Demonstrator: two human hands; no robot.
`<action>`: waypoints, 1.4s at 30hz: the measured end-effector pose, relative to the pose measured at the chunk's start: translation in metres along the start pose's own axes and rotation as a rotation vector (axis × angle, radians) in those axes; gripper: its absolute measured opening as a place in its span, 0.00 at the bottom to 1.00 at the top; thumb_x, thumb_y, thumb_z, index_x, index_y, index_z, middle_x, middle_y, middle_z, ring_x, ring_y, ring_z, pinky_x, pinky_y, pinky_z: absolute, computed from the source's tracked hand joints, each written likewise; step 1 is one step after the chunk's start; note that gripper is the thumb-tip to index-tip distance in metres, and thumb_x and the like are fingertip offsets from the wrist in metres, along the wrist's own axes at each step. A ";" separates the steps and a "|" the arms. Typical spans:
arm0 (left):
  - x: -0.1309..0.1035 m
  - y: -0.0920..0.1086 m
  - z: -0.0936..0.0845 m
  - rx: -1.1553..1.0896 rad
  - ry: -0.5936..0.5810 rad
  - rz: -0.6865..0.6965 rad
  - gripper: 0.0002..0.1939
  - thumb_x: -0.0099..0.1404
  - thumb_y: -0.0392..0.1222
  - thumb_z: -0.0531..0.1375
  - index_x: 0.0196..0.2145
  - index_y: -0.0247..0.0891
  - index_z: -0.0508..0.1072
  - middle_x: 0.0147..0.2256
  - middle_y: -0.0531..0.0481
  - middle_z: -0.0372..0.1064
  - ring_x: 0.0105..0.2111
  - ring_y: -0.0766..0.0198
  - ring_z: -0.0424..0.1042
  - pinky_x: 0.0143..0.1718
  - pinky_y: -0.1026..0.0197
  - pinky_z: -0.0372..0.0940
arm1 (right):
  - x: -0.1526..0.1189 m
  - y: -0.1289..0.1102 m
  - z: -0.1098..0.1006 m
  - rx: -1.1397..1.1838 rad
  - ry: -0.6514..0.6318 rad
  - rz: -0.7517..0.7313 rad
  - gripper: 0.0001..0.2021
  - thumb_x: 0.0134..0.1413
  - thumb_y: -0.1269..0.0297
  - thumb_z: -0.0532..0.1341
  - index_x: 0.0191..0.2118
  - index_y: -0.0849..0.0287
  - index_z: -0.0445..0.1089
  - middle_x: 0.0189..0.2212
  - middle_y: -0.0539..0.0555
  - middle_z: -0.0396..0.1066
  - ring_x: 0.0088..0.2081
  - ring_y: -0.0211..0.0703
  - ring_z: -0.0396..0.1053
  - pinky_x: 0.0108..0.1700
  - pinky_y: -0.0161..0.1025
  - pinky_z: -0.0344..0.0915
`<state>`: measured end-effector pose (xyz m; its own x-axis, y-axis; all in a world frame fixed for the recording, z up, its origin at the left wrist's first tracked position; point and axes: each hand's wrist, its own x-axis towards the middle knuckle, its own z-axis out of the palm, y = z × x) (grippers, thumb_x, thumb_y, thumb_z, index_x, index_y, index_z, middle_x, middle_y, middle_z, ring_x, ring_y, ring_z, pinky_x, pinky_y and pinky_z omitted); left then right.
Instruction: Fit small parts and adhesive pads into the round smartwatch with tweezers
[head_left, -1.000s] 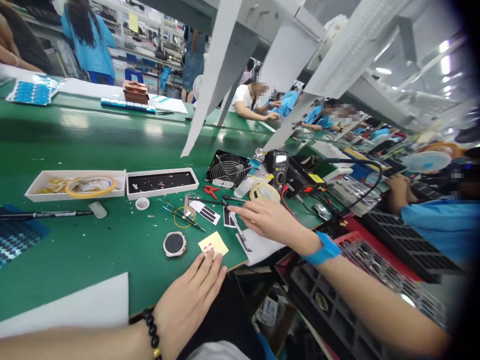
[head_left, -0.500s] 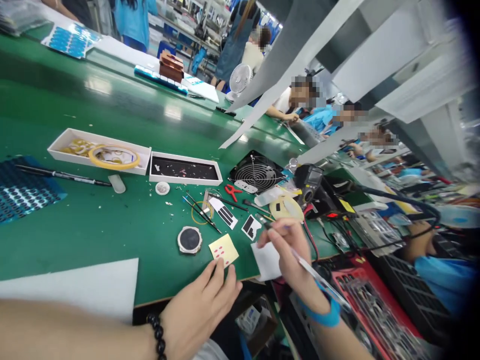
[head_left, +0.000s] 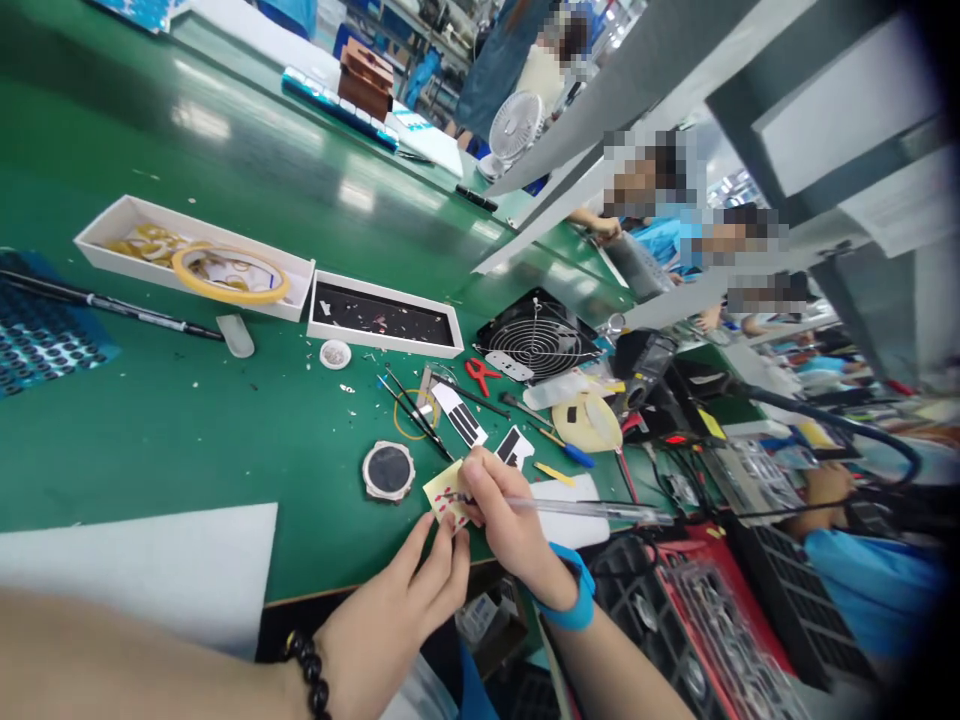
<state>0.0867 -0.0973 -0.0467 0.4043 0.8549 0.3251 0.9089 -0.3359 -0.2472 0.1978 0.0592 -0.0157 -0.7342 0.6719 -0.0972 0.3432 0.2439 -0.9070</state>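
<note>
Nearby: round part (head_left: 388, 470) beside yellow note (head_left: 444, 492).

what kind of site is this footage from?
Most likely an electronics assembly line in a factory. A long green workbench runs past several seated workers, with a multimeter, a cooling fan and parts trays on it. The right hand works a slim tool over a yellow card.

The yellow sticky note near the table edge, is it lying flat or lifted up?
Lying flat on the green table. The yellow sticky note rests beside the round part, left hand fingertips at its near edge, right hand over it.
</note>
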 end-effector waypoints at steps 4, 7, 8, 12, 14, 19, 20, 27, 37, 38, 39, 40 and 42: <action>-0.001 0.001 0.004 0.000 0.009 -0.007 0.29 0.68 0.51 0.49 0.65 0.46 0.64 0.62 0.46 0.59 0.63 0.47 0.60 0.70 0.38 0.48 | -0.001 -0.001 0.003 -0.016 -0.025 0.001 0.21 0.72 0.52 0.52 0.27 0.57 0.56 0.21 0.46 0.53 0.23 0.35 0.51 0.25 0.35 0.51; -0.001 0.002 0.005 -0.010 0.001 0.004 0.30 0.68 0.52 0.49 0.66 0.47 0.62 0.63 0.47 0.58 0.63 0.46 0.59 0.69 0.38 0.48 | 0.001 -0.005 0.005 -0.034 -0.052 -0.035 0.21 0.73 0.54 0.52 0.27 0.57 0.56 0.20 0.46 0.55 0.22 0.35 0.53 0.24 0.35 0.51; -0.001 0.002 0.005 -0.014 -0.006 0.004 0.30 0.68 0.53 0.49 0.66 0.46 0.62 0.63 0.46 0.58 0.64 0.46 0.59 0.69 0.38 0.49 | 0.001 -0.007 0.005 -0.039 -0.058 -0.044 0.21 0.73 0.55 0.52 0.26 0.57 0.56 0.20 0.46 0.56 0.22 0.35 0.53 0.24 0.35 0.51; 0.002 0.002 -0.001 0.010 -0.049 -0.005 0.31 0.67 0.55 0.50 0.66 0.48 0.61 0.63 0.48 0.57 0.64 0.48 0.59 0.70 0.41 0.50 | 0.001 -0.009 0.004 -0.068 -0.067 -0.051 0.20 0.73 0.56 0.52 0.27 0.57 0.57 0.19 0.46 0.58 0.22 0.35 0.55 0.24 0.35 0.51; 0.003 0.000 -0.006 0.022 -0.098 -0.016 0.31 0.67 0.55 0.50 0.67 0.51 0.59 0.63 0.51 0.56 0.64 0.51 0.57 0.70 0.45 0.50 | 0.001 -0.009 0.004 -0.086 -0.071 -0.062 0.20 0.73 0.57 0.51 0.27 0.57 0.57 0.20 0.46 0.59 0.22 0.34 0.55 0.25 0.35 0.52; 0.004 -0.007 -0.013 0.035 -0.158 0.022 0.32 0.68 0.57 0.50 0.68 0.53 0.57 0.65 0.53 0.54 0.65 0.53 0.56 0.70 0.47 0.51 | 0.002 -0.009 0.004 -0.126 -0.075 -0.095 0.19 0.73 0.59 0.52 0.28 0.57 0.57 0.20 0.45 0.59 0.22 0.34 0.56 0.25 0.34 0.52; 0.004 -0.009 -0.013 0.045 -0.146 0.042 0.31 0.69 0.56 0.49 0.68 0.52 0.57 0.64 0.53 0.54 0.64 0.53 0.57 0.70 0.47 0.51 | 0.002 -0.010 0.004 -0.138 -0.074 -0.097 0.19 0.73 0.60 0.52 0.28 0.57 0.58 0.20 0.45 0.59 0.22 0.33 0.56 0.25 0.34 0.52; 0.004 -0.015 -0.012 0.117 -0.077 0.097 0.30 0.71 0.53 0.44 0.66 0.42 0.61 0.63 0.46 0.59 0.62 0.52 0.63 0.66 0.45 0.59 | 0.003 -0.012 0.005 -0.122 -0.073 -0.093 0.19 0.74 0.60 0.51 0.27 0.58 0.57 0.19 0.45 0.58 0.21 0.33 0.55 0.24 0.34 0.51; 0.005 -0.006 -0.008 0.041 -0.035 0.032 0.28 0.71 0.50 0.46 0.64 0.39 0.64 0.62 0.44 0.60 0.62 0.50 0.63 0.66 0.45 0.60 | 0.001 -0.012 0.004 -0.157 -0.077 -0.100 0.19 0.74 0.61 0.51 0.27 0.58 0.56 0.20 0.44 0.56 0.22 0.32 0.54 0.25 0.33 0.52; 0.005 -0.003 -0.006 0.021 -0.019 0.011 0.28 0.70 0.50 0.46 0.63 0.39 0.65 0.61 0.43 0.60 0.62 0.49 0.63 0.65 0.45 0.60 | 0.001 -0.011 0.004 -0.144 -0.077 -0.096 0.19 0.74 0.61 0.51 0.27 0.58 0.56 0.20 0.44 0.56 0.22 0.32 0.54 0.25 0.33 0.52; 0.005 0.000 -0.004 0.003 -0.007 -0.005 0.27 0.70 0.50 0.47 0.62 0.39 0.66 0.61 0.43 0.61 0.62 0.49 0.63 0.65 0.44 0.60 | 0.002 -0.011 0.004 -0.132 -0.071 -0.093 0.19 0.74 0.60 0.51 0.27 0.58 0.56 0.20 0.44 0.56 0.22 0.32 0.54 0.24 0.33 0.52; 0.005 0.002 -0.002 -0.010 0.002 -0.016 0.27 0.70 0.50 0.48 0.62 0.39 0.66 0.61 0.43 0.61 0.62 0.48 0.63 0.66 0.44 0.60 | 0.002 -0.011 0.004 -0.127 -0.062 -0.092 0.19 0.74 0.60 0.50 0.27 0.58 0.56 0.20 0.44 0.56 0.22 0.32 0.54 0.24 0.33 0.52; 0.005 0.005 0.000 -0.017 0.015 -0.033 0.27 0.69 0.50 0.48 0.62 0.39 0.66 0.61 0.42 0.60 0.62 0.48 0.63 0.66 0.42 0.59 | 0.002 -0.011 0.005 -0.145 -0.046 -0.099 0.19 0.74 0.60 0.51 0.27 0.58 0.56 0.20 0.44 0.55 0.22 0.32 0.54 0.24 0.33 0.52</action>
<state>0.0935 -0.0947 -0.0461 0.3753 0.8598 0.3461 0.9233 -0.3142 -0.2207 0.1899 0.0546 -0.0075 -0.7938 0.6074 -0.0321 0.3465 0.4082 -0.8446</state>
